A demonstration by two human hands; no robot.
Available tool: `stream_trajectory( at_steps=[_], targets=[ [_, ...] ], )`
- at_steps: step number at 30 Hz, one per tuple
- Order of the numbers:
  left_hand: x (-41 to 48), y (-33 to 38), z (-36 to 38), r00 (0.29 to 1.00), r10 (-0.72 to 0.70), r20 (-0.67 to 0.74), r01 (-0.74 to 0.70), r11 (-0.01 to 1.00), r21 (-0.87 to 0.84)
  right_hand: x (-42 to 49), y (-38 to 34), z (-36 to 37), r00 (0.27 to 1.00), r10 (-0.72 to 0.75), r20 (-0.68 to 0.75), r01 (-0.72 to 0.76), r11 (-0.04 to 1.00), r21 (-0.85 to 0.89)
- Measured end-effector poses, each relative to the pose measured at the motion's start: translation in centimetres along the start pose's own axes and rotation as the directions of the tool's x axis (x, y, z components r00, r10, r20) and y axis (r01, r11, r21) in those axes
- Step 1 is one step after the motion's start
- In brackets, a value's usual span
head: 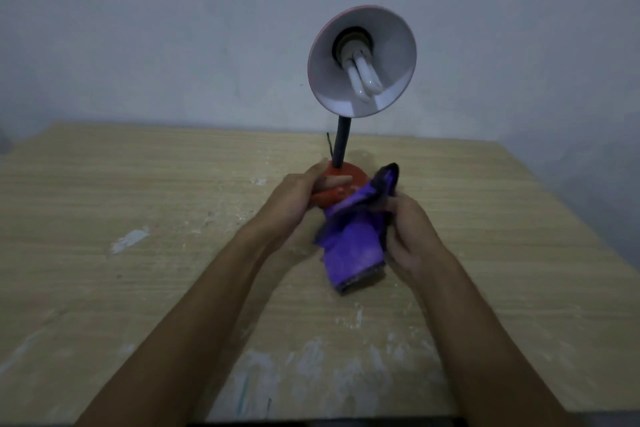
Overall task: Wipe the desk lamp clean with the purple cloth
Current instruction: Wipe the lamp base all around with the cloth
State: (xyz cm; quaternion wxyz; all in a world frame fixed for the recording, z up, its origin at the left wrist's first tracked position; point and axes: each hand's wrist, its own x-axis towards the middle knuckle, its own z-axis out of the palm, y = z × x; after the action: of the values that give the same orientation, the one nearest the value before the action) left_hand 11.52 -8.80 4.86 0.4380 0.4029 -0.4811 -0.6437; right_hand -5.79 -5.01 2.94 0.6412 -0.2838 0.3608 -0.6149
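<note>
Centre frame, our left hand (294,199) grips the desk lamp (346,104) by its base; our right hand (414,236) clutches the purple cloth (353,243) beside it

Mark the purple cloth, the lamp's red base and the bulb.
purple cloth (353,243): head view, middle of its fold.
red base (356,173): head view, its bare top surface.
bulb (363,78): head view, on a white tube.

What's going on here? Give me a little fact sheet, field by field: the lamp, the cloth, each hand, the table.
lamp: desk lamp, upright on the table, shade tipped toward the camera, bulb looks unlit
left hand: left hand grips the red base, thumb on top
right hand: right hand holds the purple cloth, bunched against the base's front
table: wooden table, pale paint smears
stage: cloth at the base, away from the shade
</note>
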Motion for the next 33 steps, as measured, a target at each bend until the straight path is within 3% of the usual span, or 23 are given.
stream_trajectory(
  at_steps=[2,3,7,12,14,16,17,19,21,22,24,26,27,30,33],
  targets=[
    [0.2,-0.3,-0.5,0.996,0.082,-0.035,-0.071,0.965,0.252,0.1,-0.7,-0.5,1.000,-0.020,0.008,0.018,0.981,0.194],
    [0.0,-0.3,-0.5,0.998,0.062,-0.035,-0.049,0.959,0.279,0.1,-0.9,-0.6,0.999,-0.040,0.015,0.035,0.969,0.243],
    [-0.8,-1.0,0.0,0.986,-0.107,0.130,0.080,0.977,0.196,0.4,-0.8,-0.9,0.985,-0.132,0.109,0.102,0.965,0.243],
    [0.5,-1.2,0.0,0.995,0.039,-0.090,-0.032,0.997,0.072,-0.6,-2.4,-2.2,0.999,-0.039,-0.013,0.041,0.959,0.281],
    [1.5,-1.1,-1.0,0.970,0.153,-0.187,-0.100,0.959,0.264,-0.9,-3.2,-2.4,0.999,-0.017,-0.049,0.024,0.990,0.137],
    [2.1,-1.0,-1.7,0.939,0.253,-0.235,-0.113,0.868,0.483,-1.0,-3.4,-1.2,0.991,-0.101,-0.090,0.077,0.968,-0.237],
    [2.1,-1.1,-1.6,0.928,0.282,-0.244,-0.112,0.835,0.539,-0.8,-3.1,-0.6,0.975,-0.208,-0.078,0.150,0.875,-0.460],
    [1.9,-1.1,-0.6,0.912,0.311,-0.268,-0.107,0.811,0.575,-0.1,-2.0,0.2,0.894,-0.444,0.055,0.308,0.521,-0.796],
    [1.4,-1.1,0.7,0.914,0.258,-0.313,-0.076,0.866,0.494,0.5,-0.4,0.6,0.796,-0.584,0.158,0.340,0.216,-0.915],
    [1.2,-0.9,1.4,0.937,0.164,-0.310,-0.045,0.933,0.357,0.7,0.3,0.9,0.768,-0.620,0.161,0.328,0.164,-0.931],
    [0.7,-0.3,2.5,0.985,-0.088,-0.148,0.075,0.993,-0.094,0.9,1.1,1.4,0.800,-0.597,0.065,0.265,0.254,-0.930],
    [0.2,0.0,2.5,0.982,-0.182,0.058,0.188,0.875,-0.446,0.7,1.4,1.8,0.880,-0.474,0.025,0.227,0.374,-0.899],
    [0.1,0.1,2.2,0.977,-0.179,0.111,0.211,0.828,-0.519,0.5,1.4,1.9,0.903,-0.428,0.051,0.231,0.383,-0.894],
    [0.3,0.3,0.8,0.954,-0.131,0.271,0.262,0.805,-0.532,0.1,1.6,1.7,0.914,-0.397,0.086,0.235,0.342,-0.910],
    [1.5,0.4,-0.1,0.959,-0.164,0.230,0.214,0.954,-0.212,0.7,1.2,0.8,0.865,-0.488,0.121,0.279,0.266,-0.923]
  ],
)
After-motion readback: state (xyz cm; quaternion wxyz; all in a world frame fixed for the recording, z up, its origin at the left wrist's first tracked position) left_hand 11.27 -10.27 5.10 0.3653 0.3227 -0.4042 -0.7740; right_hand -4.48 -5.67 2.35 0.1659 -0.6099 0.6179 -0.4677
